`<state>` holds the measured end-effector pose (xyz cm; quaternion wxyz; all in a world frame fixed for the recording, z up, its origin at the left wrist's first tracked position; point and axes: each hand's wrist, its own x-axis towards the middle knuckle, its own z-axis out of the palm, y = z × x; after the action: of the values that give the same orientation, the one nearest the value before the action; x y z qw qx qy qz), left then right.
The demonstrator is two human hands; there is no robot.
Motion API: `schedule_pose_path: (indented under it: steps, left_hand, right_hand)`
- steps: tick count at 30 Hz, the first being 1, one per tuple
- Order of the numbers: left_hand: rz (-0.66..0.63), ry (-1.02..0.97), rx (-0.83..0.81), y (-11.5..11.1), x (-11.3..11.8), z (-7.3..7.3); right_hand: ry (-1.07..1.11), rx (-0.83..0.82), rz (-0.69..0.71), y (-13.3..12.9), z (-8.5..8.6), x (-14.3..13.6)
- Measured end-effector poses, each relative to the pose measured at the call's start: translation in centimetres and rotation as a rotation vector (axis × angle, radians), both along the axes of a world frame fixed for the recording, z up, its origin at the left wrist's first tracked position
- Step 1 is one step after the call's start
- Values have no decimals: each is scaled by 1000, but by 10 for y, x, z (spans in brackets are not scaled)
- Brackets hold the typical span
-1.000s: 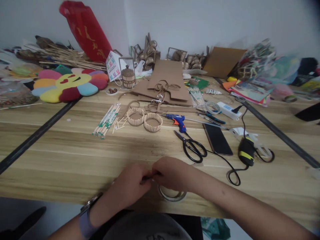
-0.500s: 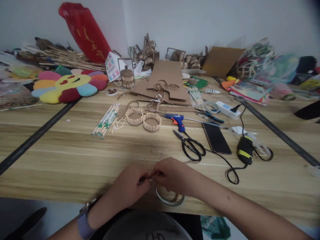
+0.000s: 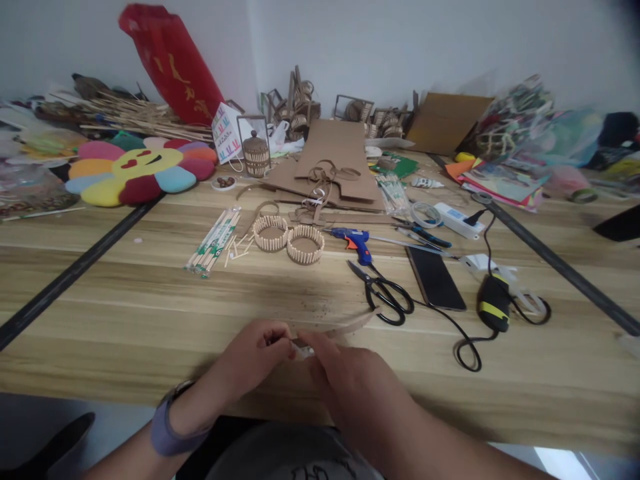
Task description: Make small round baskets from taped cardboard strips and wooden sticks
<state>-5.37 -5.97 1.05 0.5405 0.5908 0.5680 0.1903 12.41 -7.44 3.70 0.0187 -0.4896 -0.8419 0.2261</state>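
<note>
Near the front edge of the table, my left hand (image 3: 263, 353) is closed, its thumb and forefinger pinching one end of a thin brown cardboard strip (image 3: 356, 325). My right hand (image 3: 357, 383) is right beside it, fingers together and bent over the strip at the same spot; its thumb is hidden. A small white piece (image 3: 303, 351) shows between the two hands, too blurred to name. The strip curves away to the right behind my right hand, its free end by the handles of the black scissors (image 3: 385, 293).
Beyond the hands lie two stick-walled rings (image 3: 305, 245), a blue glue gun (image 3: 353, 241), a phone (image 3: 435, 277) and packaged sticks (image 3: 214, 241). A black cable (image 3: 467, 360) loops at right. Cardboard sheets (image 3: 333, 157) and a flower cushion (image 3: 143, 170) are farther back.
The strip hung as a loop under my right hand; now it stretches out behind it to the right. My right hand has moved down and turned, its back now toward me.
</note>
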Motion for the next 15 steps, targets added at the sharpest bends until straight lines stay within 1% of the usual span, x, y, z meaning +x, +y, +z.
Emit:
schedule_pose_path:
  steps: [5, 11, 15]
  left_hand:
    - [-5, -76, -34, 2, 5, 6]
    - [-47, -111, -65, 3, 13, 18]
    - [-61, -105, -96, 3, 18, 20]
  right_hand:
    - [17, 125, 62, -14, -5, 9]
    - [89, 248, 63, -23, -8, 24]
    - [152, 290, 66, -28, -14, 30]
